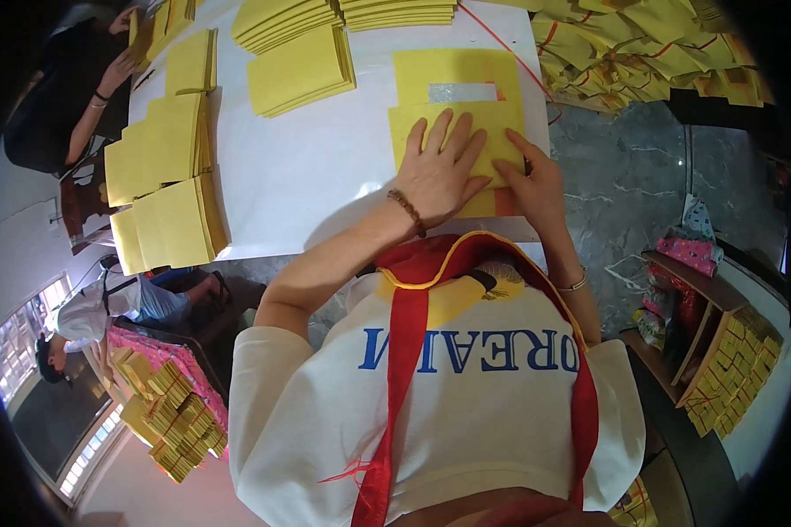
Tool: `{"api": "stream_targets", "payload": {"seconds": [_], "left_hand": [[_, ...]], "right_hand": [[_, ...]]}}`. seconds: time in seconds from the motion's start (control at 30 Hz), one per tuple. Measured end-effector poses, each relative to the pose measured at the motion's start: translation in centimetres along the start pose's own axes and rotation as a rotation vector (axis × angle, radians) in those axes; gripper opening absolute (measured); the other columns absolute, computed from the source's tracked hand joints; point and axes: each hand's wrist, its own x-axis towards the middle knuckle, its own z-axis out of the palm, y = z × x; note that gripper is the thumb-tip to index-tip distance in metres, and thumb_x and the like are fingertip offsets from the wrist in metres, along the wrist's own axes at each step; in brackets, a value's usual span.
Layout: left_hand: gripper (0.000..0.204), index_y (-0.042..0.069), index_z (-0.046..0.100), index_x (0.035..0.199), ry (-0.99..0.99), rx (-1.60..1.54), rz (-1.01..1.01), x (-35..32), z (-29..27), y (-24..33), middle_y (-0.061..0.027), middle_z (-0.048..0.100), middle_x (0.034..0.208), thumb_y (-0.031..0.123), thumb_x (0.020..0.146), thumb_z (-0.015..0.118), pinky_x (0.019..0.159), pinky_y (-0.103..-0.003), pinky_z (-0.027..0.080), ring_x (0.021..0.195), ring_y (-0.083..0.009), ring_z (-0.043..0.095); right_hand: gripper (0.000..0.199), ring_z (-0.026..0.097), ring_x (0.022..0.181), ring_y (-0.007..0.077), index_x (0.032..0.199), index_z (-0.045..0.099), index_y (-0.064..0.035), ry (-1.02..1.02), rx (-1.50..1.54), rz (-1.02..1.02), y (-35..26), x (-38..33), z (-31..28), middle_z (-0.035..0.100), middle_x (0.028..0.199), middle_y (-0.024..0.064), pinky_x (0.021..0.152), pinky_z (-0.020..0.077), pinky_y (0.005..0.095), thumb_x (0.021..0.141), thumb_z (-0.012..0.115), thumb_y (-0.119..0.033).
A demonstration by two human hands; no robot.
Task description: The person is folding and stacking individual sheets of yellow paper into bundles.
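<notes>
On the white tabletop in front of me lies a yellow paper sheet with a silvery rectangle and orange patches. Another yellow sheet lies across it, covering part of the rectangle. My left hand presses flat on this upper sheet with its fingers spread. At the sheet's right edge is my right hand, thumb and index finger apart and touching the paper; its other fingers are partly hidden. Whether the papers are single or layered under my hands I cannot tell.
Stacks of yellow paper line the table's far side, and more stacks its left edge. A red cord lies far right. Bundled yellow paper is piled beyond. One person works far left; another sits lower left.
</notes>
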Motion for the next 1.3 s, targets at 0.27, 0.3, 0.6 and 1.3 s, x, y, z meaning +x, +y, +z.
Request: {"api": "stream_targets", "payload": {"seconds": [0.27,0.3,0.6,1.3], "left_hand": [[0.060,0.008,0.041,0.131,-0.092,-0.013,-0.006,-0.7,1.6,-0.8,-0.0147,0.033,0.138,0.035,0.080,0.058,0.102,-0.055,0.020,0.129,-0.0350,0.026],[0.059,0.008,0.041,0.131,-0.097,-0.023,0.017,-0.6,1.6,-0.8,-0.0147,0.032,0.138,0.032,0.080,0.057,0.102,-0.056,0.019,0.129,-0.0345,0.026],[0.048,0.005,0.045,0.123,0.206,-0.881,-0.166,-1.3,1.3,-3.2,-0.0154,0.042,0.128,0.007,0.076,0.053,0.103,-0.043,0.027,0.122,-0.0333,0.037],[0.027,0.013,0.065,0.098,0.252,-0.133,-0.077,0.0,-7.5,-6.5,-0.0055,0.059,0.079,0.010,0.072,0.059,0.064,-0.039,0.046,0.074,-0.0259,0.057]], "right_hand": [[0.053,0.041,0.120,0.0293,0.128,0.046,-0.0133,0.017,-0.619,-0.519,-4.4,1.0,1.1,0.041,0.131,0.0151,0.096,0.0291,0.0513,0.082,0.059,-0.035],[0.056,0.034,0.127,0.0290,0.132,0.041,-0.0128,-0.149,-0.679,-0.674,-4.6,1.5,1.4,0.036,0.137,0.0155,0.101,0.0217,0.0540,0.084,0.054,-0.040],[0.067,0.027,0.132,0.0283,0.136,0.033,-0.0040,-0.164,-0.771,-0.562,-2.1,1.9,3.5,0.030,0.142,0.0154,0.106,0.0153,0.0527,0.085,0.049,-0.045],[0.041,0.050,0.114,0.0218,0.132,0.038,-0.0048,0.037,0.891,-0.035,1.2,3.5,-5.2,0.050,0.124,0.0099,0.093,0.0413,0.0357,0.094,0.046,-0.017]]}}
